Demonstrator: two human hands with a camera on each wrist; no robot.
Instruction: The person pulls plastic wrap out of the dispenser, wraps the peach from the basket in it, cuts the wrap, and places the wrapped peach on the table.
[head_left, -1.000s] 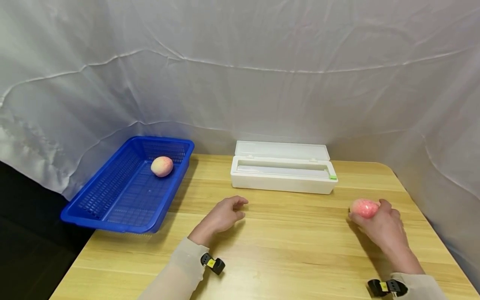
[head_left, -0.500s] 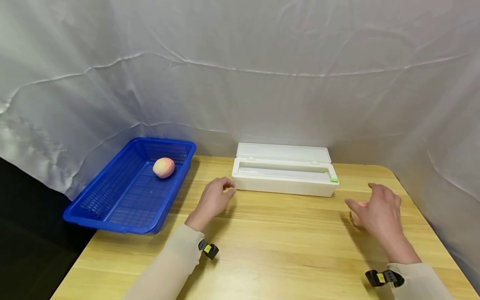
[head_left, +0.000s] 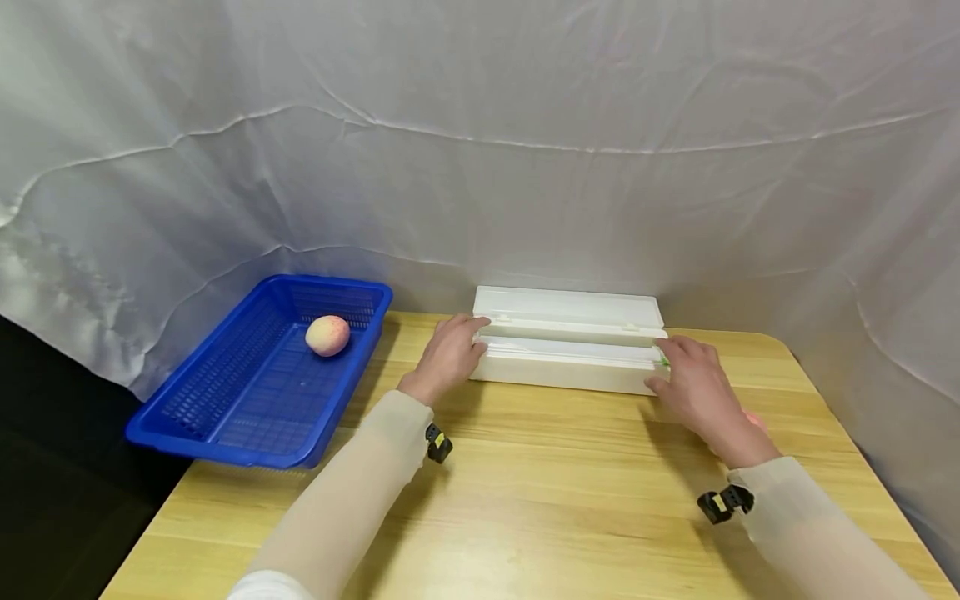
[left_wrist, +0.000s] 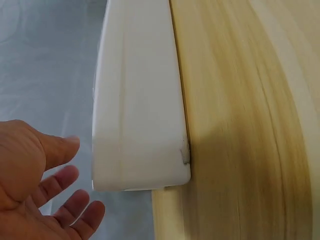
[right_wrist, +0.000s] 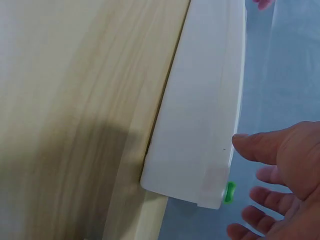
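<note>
From here I see a white oblong plastic box (head_left: pixel 568 372), blue rectangular plastic basket (head_left: pixel 333 398), round cream-and-pink peach (head_left: pixel 327 336) and streaked yellow-brown wooden worktop (head_left: pixel 562 500).

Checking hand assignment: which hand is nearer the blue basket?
Left. The left hand is right of the blue basket, by the left end of the white box; the right hand is farther, by the other end.
</note>
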